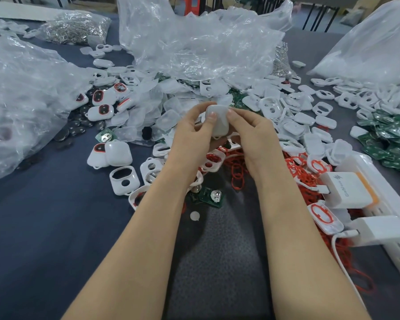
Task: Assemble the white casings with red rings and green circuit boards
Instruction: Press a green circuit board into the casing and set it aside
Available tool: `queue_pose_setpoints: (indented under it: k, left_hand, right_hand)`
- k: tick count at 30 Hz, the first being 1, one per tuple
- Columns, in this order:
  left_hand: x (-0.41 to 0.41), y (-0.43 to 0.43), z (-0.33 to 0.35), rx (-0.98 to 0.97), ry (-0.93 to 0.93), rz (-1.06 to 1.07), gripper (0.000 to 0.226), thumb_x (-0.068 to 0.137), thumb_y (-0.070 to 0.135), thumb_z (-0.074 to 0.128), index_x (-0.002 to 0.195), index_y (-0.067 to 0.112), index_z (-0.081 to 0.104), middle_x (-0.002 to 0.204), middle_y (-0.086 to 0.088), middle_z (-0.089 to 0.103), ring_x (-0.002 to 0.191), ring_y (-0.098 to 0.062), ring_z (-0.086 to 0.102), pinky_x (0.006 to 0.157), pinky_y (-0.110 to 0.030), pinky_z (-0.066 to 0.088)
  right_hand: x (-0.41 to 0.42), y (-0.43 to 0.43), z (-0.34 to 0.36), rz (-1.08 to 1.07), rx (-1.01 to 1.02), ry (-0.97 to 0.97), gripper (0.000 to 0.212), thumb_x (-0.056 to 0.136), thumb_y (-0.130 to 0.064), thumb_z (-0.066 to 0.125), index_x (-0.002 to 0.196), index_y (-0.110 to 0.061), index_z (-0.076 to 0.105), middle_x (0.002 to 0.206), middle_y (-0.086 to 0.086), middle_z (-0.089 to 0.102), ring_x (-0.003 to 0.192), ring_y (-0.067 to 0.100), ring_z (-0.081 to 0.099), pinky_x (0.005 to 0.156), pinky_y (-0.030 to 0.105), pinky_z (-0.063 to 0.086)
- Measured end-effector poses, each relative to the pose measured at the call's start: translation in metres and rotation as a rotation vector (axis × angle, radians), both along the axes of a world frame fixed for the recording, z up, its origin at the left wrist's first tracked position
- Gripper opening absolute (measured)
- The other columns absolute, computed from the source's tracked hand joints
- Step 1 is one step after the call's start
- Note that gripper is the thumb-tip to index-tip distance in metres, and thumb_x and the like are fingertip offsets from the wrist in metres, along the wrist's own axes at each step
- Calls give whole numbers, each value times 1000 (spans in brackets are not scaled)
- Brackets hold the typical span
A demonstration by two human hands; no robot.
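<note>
Closest to me on the right of the dark surface (44, 239), a white power strip (388, 229) carries a white-and-orange charger (346, 190). An open shell (324, 218) with a red ring seated in it lies just beside the strip. A little further in, between my forearms, I see a small white disc (194, 215) and just past it a green circuit board (211, 197) with a metal battery clip. To the left lies an empty white frame (124, 181) with two openings, and around my right wrist spreads a tangle of loose red rings (238, 174). Above that tangle, lifted off the surface, both grips meet on one white casing (218, 122). The left grip (192, 135) pinches its left side, thumb on the blank face and fingers curled behind. The right grip (252, 132) pinches the right side the same way, so the casing sits between my two thumbs with its smooth face toward me; what it holds inside I cannot tell. Off to the left rests a closed unit (118, 153), and further back a cluster of finished units (102, 109) shows red-rimmed windows. To the right is a heap of green boards (390, 139). Farthest off are crumpled clear plastic bags (194, 42) and a bag of metal parts (74, 26).
</note>
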State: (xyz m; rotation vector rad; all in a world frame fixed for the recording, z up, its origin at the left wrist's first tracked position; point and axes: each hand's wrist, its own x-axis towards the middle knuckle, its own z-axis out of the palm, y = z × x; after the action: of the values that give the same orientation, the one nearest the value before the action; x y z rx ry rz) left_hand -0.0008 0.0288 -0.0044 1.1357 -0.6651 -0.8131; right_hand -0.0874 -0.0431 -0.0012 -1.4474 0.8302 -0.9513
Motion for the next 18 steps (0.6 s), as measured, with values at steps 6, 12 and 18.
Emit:
queue_pose_setpoints:
  k: [6, 12, 18]
  left_hand:
    - [1, 1, -2, 39, -54, -65, 28, 96, 7, 57, 120, 20, 56, 89, -9, 70, 94, -23, 71, 83, -30, 58]
    - [0, 2, -2, 8, -95, -102, 24, 97, 7, 55, 113, 24, 57, 90, -11, 69, 94, -23, 69, 87, -35, 57]
    - [-1, 1, -1, -7, -153, -77, 26, 97, 6, 53, 121, 18, 56, 87, -10, 69, 87, -19, 69, 86, -35, 57]
  right_hand:
    - [1, -1, 0, -6, 68, -37, 13, 92, -15, 59, 89, -19, 71, 90, 5, 72, 84, 17, 66, 80, 33, 55]
    - [2, 1, 2, 19, 149, -145, 12, 95, -10, 56, 85, -13, 62, 89, 11, 64, 84, 25, 60, 74, 32, 51]
    - [10, 9, 0, -84, 69, -147, 18, 95, -11, 55, 79, -17, 61, 80, 4, 63, 82, 25, 59, 78, 43, 51]
